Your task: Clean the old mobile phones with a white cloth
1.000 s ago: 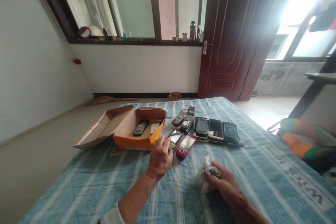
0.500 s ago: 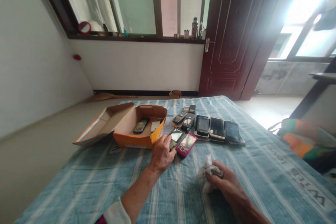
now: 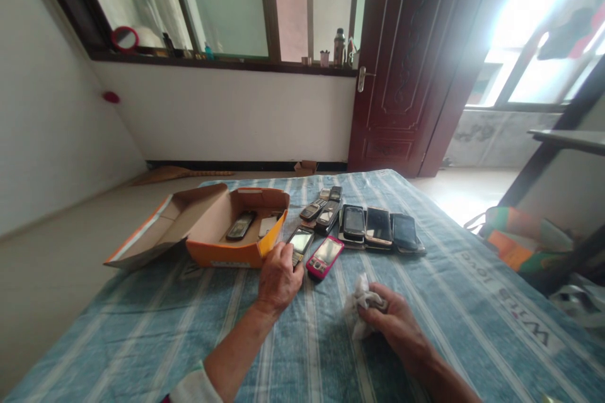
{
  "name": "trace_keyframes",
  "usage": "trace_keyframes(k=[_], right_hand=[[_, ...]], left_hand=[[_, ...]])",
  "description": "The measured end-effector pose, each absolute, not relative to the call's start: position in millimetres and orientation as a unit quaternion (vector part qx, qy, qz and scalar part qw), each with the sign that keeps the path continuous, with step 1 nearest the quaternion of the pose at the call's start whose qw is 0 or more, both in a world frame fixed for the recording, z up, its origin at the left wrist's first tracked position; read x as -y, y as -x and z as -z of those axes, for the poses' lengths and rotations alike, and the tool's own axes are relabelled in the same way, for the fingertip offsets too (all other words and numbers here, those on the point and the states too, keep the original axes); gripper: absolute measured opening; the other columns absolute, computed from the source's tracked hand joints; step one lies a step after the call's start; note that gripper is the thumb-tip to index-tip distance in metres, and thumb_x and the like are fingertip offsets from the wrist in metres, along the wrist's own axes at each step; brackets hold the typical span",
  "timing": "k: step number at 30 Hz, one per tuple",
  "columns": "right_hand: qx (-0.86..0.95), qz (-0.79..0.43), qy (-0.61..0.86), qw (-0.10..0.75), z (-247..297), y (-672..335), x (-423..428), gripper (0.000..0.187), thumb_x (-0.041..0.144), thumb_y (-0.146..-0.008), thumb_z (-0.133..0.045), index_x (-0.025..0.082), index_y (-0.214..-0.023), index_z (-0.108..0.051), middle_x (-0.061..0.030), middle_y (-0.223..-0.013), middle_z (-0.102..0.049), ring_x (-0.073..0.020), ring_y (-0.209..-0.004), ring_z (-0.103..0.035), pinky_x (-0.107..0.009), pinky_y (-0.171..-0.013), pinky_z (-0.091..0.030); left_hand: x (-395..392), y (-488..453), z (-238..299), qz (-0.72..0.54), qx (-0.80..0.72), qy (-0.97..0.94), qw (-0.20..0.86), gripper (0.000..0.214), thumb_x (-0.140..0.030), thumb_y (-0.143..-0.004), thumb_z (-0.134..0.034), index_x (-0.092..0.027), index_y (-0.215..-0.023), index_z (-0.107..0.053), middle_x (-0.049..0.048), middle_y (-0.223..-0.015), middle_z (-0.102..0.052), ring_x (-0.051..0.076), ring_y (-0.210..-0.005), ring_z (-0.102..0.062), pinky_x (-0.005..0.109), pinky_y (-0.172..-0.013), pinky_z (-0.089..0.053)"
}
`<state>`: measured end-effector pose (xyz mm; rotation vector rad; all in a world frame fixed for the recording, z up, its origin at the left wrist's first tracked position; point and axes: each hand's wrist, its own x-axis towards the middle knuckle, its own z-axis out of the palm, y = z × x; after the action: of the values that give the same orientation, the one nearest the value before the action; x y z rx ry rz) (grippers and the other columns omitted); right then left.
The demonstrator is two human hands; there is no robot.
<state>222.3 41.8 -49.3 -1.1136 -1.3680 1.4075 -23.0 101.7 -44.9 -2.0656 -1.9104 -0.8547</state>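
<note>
My left hand (image 3: 280, 278) has its fingers closed round the lower end of a dark keypad phone (image 3: 301, 240), whose lit-looking pale screen faces up. Just right of that phone lies a pink-framed phone (image 3: 326, 257), flat on the striped cloth. In my right hand (image 3: 390, 315) a crumpled white cloth or tissue (image 3: 362, 302) is pinched between thumb and fingers, held over the near part of the bed. The open orange cardboard box (image 3: 222, 255) stands left of my left hand, with a dark phone (image 3: 241, 225) and a white piece (image 3: 268, 225) inside.
Behind the pink phone sit several older keypad phones (image 3: 328, 216) in a cluster. A row of touchscreen phones, some stacked, runs rightward, including a gold-edged one (image 3: 379, 227). The blue striped cloth (image 3: 425, 302) covers the surface. A dark red door (image 3: 401, 75) stands beyond.
The view has swung slightly right, so everything appears further left. The keypad phone in my left hand has moved a little away from the pink phone. My right hand still holds the white wad.
</note>
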Motion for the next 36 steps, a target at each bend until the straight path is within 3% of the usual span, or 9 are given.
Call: trace_keyframes(k=[8, 12, 17, 24, 36], right_hand=[[0.541, -0.57, 0.454, 0.421, 43.2, -220.2, -41.0, 0.036, 0.05, -0.07, -0.072, 0.016, -0.077, -0.064, 0.001, -0.067, -0.052, -0.0127, -0.062, -0.046, -0.022, -0.056, -0.039], [0.535, -0.572, 0.454, 0.424, 43.6, -220.3, -40.2, 0.038, 0.052, -0.069, -0.073, 0.016, -0.076, -0.064, 0.0011, -0.066, -0.053, -0.0127, -0.061, -0.047, -0.022, -0.056, -0.039], [0.537, -0.569, 0.452, 0.428, 46.1, -220.9, -40.6, 0.037, 0.051, -0.069, -0.074, 0.016, -0.078, -0.065, 0.0007, -0.067, -0.055, -0.0132, -0.062, -0.048, -0.023, -0.057, -0.039], [0.536, -0.576, 0.444, 0.428, 46.6, -221.2, -41.0, 0.035, 0.049, -0.071, -0.074, 0.016, -0.079, -0.065, 0.0008, -0.068, -0.056, -0.0131, -0.062, -0.049, -0.023, -0.056, -0.04], [0.528, -0.584, 0.444, 0.428, 45.1, -220.8, -40.2, 0.036, 0.05, -0.07, -0.074, 0.016, -0.078, -0.064, 0.0011, -0.067, -0.054, -0.0126, -0.062, -0.048, -0.023, -0.056, -0.039]], left_hand=[[-93.0, 14.7, 42.9, 0.299, 0.622, 0.701, 0.18, 0.025, -0.015, -0.078, -0.058, -0.017, -0.103, -0.058, 0.0158, -0.114, -0.061, 0.032, -0.109, -0.057, 0.045, -0.096, -0.047], [-87.0, -0.6, 41.1, 0.325, 0.566, 0.738, 0.17, 0.021, -0.023, -0.086, -0.055, -0.018, -0.106, -0.058, 0.0149, -0.118, -0.06, 0.031, -0.112, -0.057, 0.047, -0.099, -0.046], [-89.4, -23.4, 48.4, 0.3, 0.568, 0.758, 0.112, 0.046, -0.031, -0.079, -0.066, -0.019, -0.121, -0.051, 0.0152, -0.122, -0.058, 0.033, -0.115, -0.055, 0.049, -0.098, -0.046], [-98.5, -36.7, 45.4, 0.242, 0.607, 0.752, 0.082, 0.05, -0.022, -0.077, -0.067, -0.013, -0.122, -0.048, 0.0168, -0.116, -0.06, 0.033, -0.109, -0.058, 0.047, -0.094, -0.045], [-91.0, -29.5, 52.5, 0.299, 0.58, 0.754, 0.074, 0.055, -0.014, -0.073, -0.063, -0.016, -0.125, -0.046, 0.013, -0.107, -0.064, 0.031, -0.103, -0.06, 0.047, -0.094, -0.046]])
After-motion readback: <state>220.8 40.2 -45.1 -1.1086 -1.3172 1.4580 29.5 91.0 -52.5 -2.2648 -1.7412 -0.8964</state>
